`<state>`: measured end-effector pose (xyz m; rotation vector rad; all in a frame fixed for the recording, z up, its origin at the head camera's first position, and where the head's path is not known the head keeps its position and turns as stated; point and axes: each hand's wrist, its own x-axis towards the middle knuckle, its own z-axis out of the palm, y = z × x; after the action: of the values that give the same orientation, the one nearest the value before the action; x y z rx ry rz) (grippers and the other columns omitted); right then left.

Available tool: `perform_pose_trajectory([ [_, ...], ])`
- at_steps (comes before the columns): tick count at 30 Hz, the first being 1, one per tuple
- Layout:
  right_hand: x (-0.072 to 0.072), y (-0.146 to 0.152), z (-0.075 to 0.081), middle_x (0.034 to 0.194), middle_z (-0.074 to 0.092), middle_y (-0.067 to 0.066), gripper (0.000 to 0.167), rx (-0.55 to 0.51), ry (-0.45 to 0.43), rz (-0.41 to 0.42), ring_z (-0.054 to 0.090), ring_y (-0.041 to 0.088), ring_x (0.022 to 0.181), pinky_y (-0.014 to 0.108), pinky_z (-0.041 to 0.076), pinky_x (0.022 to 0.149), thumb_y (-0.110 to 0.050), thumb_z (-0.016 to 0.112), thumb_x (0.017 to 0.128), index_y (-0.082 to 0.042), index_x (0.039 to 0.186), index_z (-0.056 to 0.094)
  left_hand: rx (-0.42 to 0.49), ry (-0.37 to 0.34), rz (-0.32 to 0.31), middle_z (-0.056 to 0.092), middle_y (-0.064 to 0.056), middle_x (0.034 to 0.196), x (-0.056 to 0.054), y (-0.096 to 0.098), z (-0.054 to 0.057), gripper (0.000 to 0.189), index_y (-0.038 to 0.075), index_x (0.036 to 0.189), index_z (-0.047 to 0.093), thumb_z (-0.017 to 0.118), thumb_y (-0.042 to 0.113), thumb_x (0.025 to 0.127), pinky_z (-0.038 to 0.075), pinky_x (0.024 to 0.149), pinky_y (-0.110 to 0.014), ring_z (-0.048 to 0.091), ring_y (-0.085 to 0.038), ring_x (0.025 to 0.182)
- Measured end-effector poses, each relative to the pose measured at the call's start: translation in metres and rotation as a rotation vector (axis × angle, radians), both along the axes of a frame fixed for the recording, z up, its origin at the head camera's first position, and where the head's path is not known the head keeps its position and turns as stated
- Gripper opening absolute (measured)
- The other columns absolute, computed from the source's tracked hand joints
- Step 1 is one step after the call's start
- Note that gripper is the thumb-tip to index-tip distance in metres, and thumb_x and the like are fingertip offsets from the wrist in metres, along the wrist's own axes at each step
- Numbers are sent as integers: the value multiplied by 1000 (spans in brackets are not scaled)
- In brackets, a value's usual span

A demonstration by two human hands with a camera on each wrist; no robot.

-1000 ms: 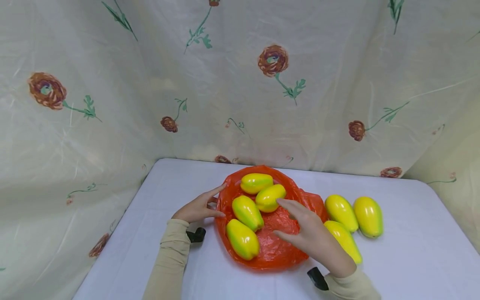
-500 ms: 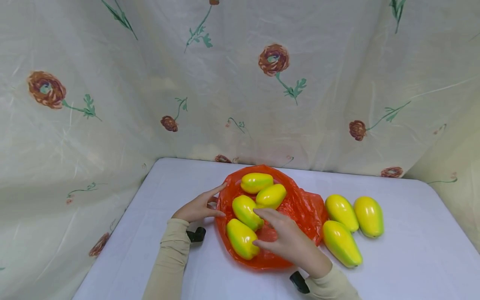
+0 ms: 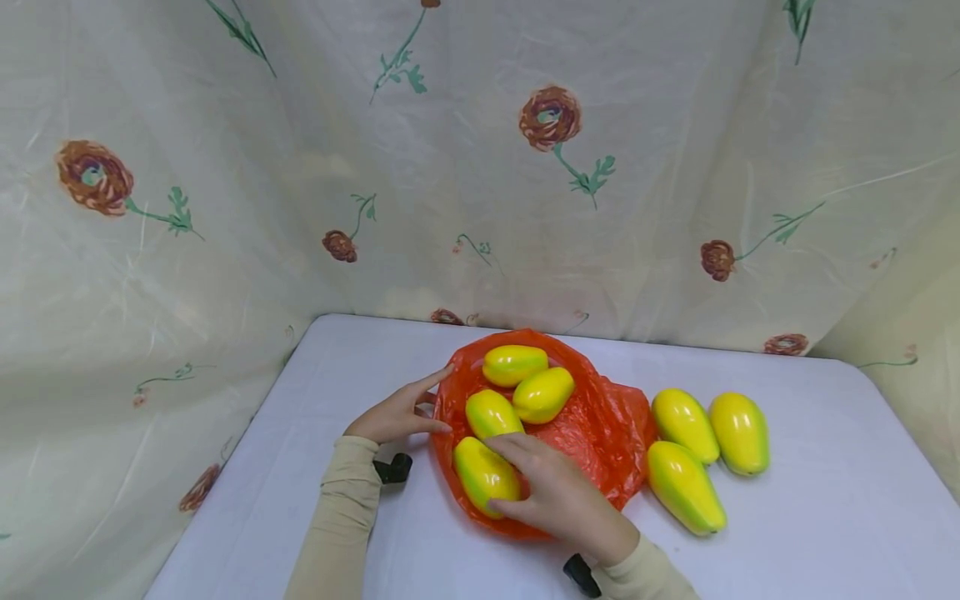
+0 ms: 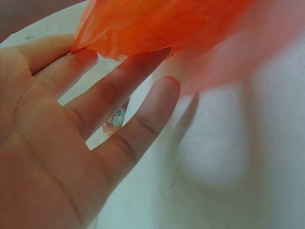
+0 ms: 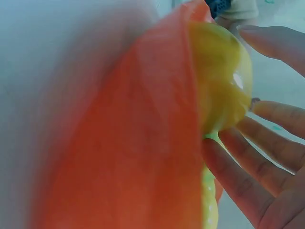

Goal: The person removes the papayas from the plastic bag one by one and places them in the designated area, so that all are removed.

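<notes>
Free tabletop [image 3: 832, 467] rightward — past three fruits [image 3: 685, 427].

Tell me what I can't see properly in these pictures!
- Head view: the right hand covers one end of a yellow fruit in the red bag.
- Head view: the bottom edge cuts off both sleeves.
- Left wrist view: the top edge cuts off the bag, and the fruit inside can't be made out.
- Right wrist view: the bag is blurry and hides part of the fruit behind it.
</notes>
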<state>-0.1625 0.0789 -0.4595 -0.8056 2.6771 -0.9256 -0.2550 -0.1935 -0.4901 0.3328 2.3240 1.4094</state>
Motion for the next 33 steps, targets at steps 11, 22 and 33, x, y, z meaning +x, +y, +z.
perform_pose_trajectory([
  [11,1,-4,-7,152,55,-1,68,29,-38,1,54,24,136,57,52,108,-43,82,87,-27,149,57,-6,8,-5,40,1,165,-1,0,-1,90,41,162,30,81,26,90,57,104,-46,58,-28,129],
  [22,1,-3,-8,151,56,2,69,27,-109,11,54,26,135,55,53,107,-44,82,88,-26,149,56,-5,15,-8,39,1,166,-2,0,0,91,39,162,30,82,25,89,57,104,-45,58,-28,130],
  [33,2,-2,-7,150,57,1,68,19,-113,24,54,24,134,52,54,107,-41,81,89,-24,150,55,-13,21,-13,39,0,166,-1,0,-1,90,38,163,30,81,27,90,56,105,-46,57,-28,130],
])
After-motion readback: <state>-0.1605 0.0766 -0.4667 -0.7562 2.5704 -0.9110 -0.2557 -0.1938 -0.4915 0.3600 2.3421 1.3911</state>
